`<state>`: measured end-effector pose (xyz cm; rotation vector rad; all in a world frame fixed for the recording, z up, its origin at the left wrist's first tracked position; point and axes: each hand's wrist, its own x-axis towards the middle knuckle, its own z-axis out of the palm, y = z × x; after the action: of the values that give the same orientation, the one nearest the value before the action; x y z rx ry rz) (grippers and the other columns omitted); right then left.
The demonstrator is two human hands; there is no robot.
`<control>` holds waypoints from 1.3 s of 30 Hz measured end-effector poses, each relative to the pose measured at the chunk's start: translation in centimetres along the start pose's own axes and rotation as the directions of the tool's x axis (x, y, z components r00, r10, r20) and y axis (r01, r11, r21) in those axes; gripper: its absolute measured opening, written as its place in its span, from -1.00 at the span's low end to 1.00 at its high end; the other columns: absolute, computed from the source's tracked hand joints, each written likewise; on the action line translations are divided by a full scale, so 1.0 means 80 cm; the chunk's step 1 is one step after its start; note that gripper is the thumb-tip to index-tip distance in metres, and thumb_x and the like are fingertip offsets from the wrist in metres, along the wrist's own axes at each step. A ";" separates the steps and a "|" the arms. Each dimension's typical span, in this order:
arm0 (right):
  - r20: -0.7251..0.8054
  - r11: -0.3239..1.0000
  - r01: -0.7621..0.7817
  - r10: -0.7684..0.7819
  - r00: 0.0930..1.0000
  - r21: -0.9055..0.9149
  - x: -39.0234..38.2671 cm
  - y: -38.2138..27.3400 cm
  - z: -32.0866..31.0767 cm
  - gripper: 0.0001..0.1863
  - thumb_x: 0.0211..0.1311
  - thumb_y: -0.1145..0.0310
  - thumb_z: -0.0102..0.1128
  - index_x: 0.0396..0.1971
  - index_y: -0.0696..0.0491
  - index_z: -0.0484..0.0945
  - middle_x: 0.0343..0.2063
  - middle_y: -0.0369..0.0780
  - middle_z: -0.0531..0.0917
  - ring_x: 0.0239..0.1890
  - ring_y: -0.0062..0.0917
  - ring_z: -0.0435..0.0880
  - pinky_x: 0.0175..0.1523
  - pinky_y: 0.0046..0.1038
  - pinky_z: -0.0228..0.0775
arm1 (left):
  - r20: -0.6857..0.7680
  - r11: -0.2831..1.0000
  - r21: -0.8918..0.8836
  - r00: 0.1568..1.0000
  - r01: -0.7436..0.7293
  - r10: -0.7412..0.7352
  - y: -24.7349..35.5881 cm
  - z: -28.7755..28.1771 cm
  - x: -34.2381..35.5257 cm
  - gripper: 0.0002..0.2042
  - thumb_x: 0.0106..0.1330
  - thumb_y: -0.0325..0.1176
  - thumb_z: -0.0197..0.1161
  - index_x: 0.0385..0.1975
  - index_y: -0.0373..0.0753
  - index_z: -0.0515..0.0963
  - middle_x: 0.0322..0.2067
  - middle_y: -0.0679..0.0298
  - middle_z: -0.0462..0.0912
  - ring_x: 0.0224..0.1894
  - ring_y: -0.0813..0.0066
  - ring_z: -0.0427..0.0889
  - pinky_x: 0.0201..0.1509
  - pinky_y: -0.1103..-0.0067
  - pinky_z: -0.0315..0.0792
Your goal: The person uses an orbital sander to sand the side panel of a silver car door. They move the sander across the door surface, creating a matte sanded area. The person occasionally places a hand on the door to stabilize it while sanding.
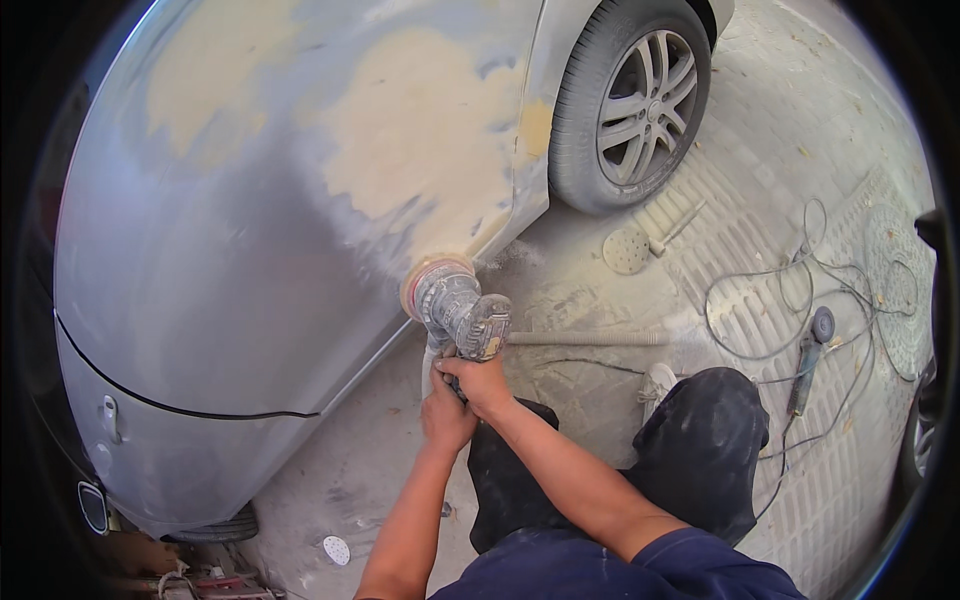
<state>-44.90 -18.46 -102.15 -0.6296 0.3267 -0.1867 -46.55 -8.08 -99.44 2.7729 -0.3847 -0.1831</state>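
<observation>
Down low beside the car (pixel 230 260), both hands are closing around a sander (pixel 462 318). The left hand (pixel 445 415) is wrapping the handle from below, and the right hand (pixel 482 383) is gripping just above it, fingers fully curled. The sander's pad (pixel 432 275) is pressing against the car's lower panel, at the edge of a tan filler patch (pixel 420 140) (near the wheel (pixel 632 100)). Away from the car, a loose disc (pixel 627 250) and a second grinder (pixel 810 355) are lying on the floor (pixel 770 130).
</observation>
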 end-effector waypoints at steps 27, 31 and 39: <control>-0.051 0.990 0.001 -0.008 0.999 -0.141 -0.012 0.040 0.005 -0.81 0.12 0.69 0.39 -0.31 0.09 0.65 -0.38 -0.30 0.69 -0.39 -0.54 0.64 -0.25 -0.44 0.50 | 0.010 0.995 0.007 0.995 0.095 -0.095 -0.034 0.015 -0.009 -0.12 0.27 -0.14 0.45 0.48 -0.13 0.03 -0.03 -0.27 0.72 0.01 -0.43 0.67 0.03 -0.08 0.51; -0.018 0.999 -0.026 0.026 0.999 0.027 0.004 0.027 -0.002 -0.85 0.09 0.62 0.43 -0.34 0.12 0.66 -0.41 -0.30 0.70 -0.40 -0.58 0.67 -0.27 -0.46 0.52 | 0.051 0.995 0.047 0.994 0.093 -0.095 -0.025 0.012 0.007 -0.11 0.27 -0.14 0.46 0.49 -0.13 0.01 -0.02 -0.25 0.73 0.02 -0.42 0.67 0.04 -0.08 0.51; -0.030 0.994 -0.033 0.036 0.999 0.101 0.015 0.014 -0.017 -0.87 0.08 0.63 0.42 -0.40 0.12 0.67 -0.44 -0.28 0.71 -0.44 -0.55 0.66 -0.29 -0.43 0.50 | 0.028 0.999 -0.026 0.999 0.023 -0.022 -0.011 0.024 0.018 -0.09 0.27 -0.11 0.45 0.52 -0.10 0.00 0.02 -0.27 0.71 0.03 -0.43 0.66 0.06 -0.10 0.49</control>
<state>-44.18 -18.61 -104.16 -0.5219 0.3570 -0.1791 -45.26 -8.28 -101.65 2.7527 -0.3559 -0.2312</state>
